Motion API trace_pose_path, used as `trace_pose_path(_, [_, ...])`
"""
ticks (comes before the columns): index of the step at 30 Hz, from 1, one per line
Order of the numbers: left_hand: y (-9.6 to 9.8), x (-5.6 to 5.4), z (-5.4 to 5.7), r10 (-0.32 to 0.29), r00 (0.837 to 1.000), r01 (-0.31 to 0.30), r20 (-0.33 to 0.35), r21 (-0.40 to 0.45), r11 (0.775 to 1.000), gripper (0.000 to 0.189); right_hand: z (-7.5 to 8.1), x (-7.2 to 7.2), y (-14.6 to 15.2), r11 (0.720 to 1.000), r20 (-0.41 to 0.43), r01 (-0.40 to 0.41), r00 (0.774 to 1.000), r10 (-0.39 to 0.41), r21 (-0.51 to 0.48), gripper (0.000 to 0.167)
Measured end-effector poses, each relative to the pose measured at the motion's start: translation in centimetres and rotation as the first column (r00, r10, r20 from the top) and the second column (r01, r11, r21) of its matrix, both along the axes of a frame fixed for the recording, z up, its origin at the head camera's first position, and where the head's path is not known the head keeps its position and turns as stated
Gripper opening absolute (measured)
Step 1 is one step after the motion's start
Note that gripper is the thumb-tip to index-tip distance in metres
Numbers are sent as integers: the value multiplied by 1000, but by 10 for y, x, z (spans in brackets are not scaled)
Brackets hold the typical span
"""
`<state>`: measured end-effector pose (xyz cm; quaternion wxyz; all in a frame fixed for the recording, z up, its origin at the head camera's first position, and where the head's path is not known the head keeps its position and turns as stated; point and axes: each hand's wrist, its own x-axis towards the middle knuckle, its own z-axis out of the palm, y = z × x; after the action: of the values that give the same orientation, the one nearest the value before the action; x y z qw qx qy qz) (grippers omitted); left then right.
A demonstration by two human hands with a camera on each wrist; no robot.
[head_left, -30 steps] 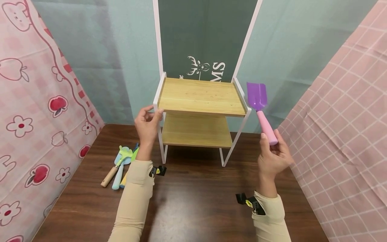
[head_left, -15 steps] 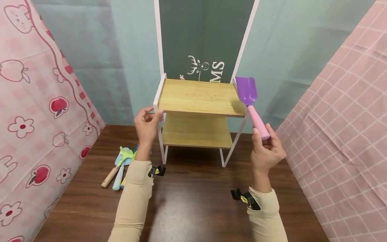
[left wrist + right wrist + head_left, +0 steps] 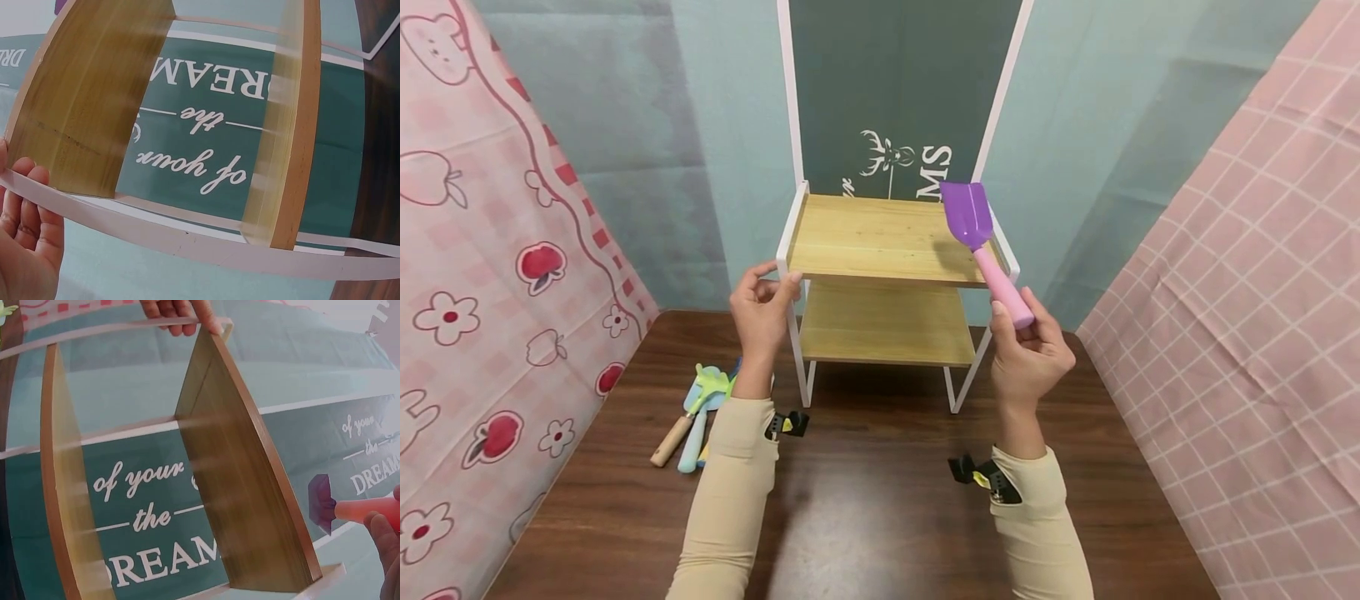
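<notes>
My right hand (image 3: pixel 1032 358) pinches the pink handle end of a toy shovel (image 3: pixel 967 213). Its purple blade points up and away, overlapping the right part of the top board in the head view. In the right wrist view the shovel (image 3: pixel 362 509) is seen beside the upper board. A two-tier shelf (image 3: pixel 880 242) with wooden boards and a white metal frame stands on the table. My left hand (image 3: pixel 762 312) holds its front left corner, fingers around the white frame (image 3: pixel 169 240) and thumb at the board's edge.
On the dark wooden table (image 3: pixel 865 492), left of the shelf, lie several garden tools: a green fork (image 3: pixel 711 382) with a wooden handle, a light blue shovel (image 3: pixel 692 442) and others partly behind the left arm. Patterned cloths hang at both sides and behind.
My right hand has carried the shovel left and slightly up, from beside the shelf to over the top board's right part. My left hand has stayed at the shelf corner.
</notes>
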<state>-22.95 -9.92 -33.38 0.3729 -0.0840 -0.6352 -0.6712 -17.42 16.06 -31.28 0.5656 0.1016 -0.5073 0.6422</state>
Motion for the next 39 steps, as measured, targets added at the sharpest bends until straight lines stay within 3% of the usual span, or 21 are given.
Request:
trace_pose_path(7, [1,0,0,18,1000,-18,-3,0,1000,25,5,-4,-11,997,37,9,999,-11,73,28])
trace_pose_path(18, [1,-1,-4,14,1000,-14,-10,-6,1000,27,-7,-31,-19,983,85,10,996,-26,181,30])
trace_pose_path(27, [3,0,-3,1,1000,-1,-18,4,1000,26,-9,-39,-34,970,72,6,997,-24,245,28])
trace_pose_path(39, [2,3,-1,10,1000,-10,11,4,1000,28,2,-55,-49,947,117,-53,993,16,318,28])
